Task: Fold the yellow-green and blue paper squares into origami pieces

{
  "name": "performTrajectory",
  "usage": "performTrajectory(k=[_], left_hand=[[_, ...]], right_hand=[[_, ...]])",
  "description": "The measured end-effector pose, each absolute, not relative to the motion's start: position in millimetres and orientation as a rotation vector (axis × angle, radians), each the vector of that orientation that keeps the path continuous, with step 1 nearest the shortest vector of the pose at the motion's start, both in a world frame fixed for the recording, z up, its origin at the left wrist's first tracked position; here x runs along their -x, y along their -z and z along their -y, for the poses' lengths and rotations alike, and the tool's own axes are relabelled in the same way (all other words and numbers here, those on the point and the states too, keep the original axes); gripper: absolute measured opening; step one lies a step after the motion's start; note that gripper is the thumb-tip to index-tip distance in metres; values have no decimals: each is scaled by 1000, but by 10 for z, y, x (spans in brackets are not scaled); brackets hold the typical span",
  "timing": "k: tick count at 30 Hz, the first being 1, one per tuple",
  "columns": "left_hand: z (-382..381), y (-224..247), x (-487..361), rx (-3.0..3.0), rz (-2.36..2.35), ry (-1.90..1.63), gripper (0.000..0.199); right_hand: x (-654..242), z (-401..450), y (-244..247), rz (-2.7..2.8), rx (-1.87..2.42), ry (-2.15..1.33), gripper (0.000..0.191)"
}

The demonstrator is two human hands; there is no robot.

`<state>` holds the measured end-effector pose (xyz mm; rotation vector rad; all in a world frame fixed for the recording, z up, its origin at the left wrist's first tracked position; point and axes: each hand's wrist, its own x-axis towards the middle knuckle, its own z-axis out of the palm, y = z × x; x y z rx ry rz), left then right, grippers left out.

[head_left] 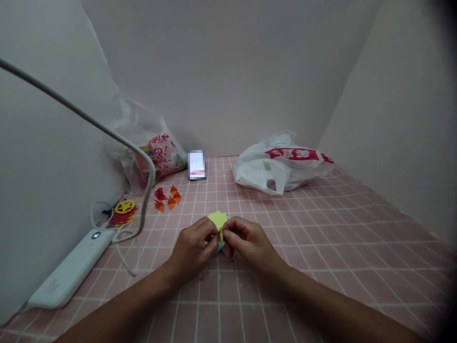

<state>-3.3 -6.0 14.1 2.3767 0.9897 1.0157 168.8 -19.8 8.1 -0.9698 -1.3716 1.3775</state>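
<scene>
Both hands meet over a small piece of yellow-green paper [217, 219] at the middle of the pink checked surface. My left hand [194, 243] is closed, thumb and forefinger pinching the paper's left side. From the other side my right hand [244, 238] also pinches it, its fingertips close to those of the left. A bit of light blue [220, 247] shows below the fingertips; whether it is part of the same paper I cannot tell. Much of the paper is hidden behind the fingers.
Several folded orange paper pieces [171, 204] and a red one [160, 194] lie left. Yellow and red cutouts [124, 209] sit by a white power bank [71, 271] and a looping cable [149, 181]. Behind stand a phone [197, 165] and two plastic bags [162, 152] [282, 164].
</scene>
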Motion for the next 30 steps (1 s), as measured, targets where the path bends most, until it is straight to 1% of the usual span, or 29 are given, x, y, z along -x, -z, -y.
performTrajectory(k=[11, 24, 30], left_hand=[[66, -140, 30, -2366, -992, -1002, 17], [70, -151, 27, -2371, -985, -999, 17], [70, -160, 32, -2367, -997, -1013, 17]], right_hand=[[-1671, 207, -102, 1320, 992, -1428, 7], [-1652, 225, -110, 1278, 1006, -1402, 5], [-1677, 222, -124, 1282, 995, -1401, 9]])
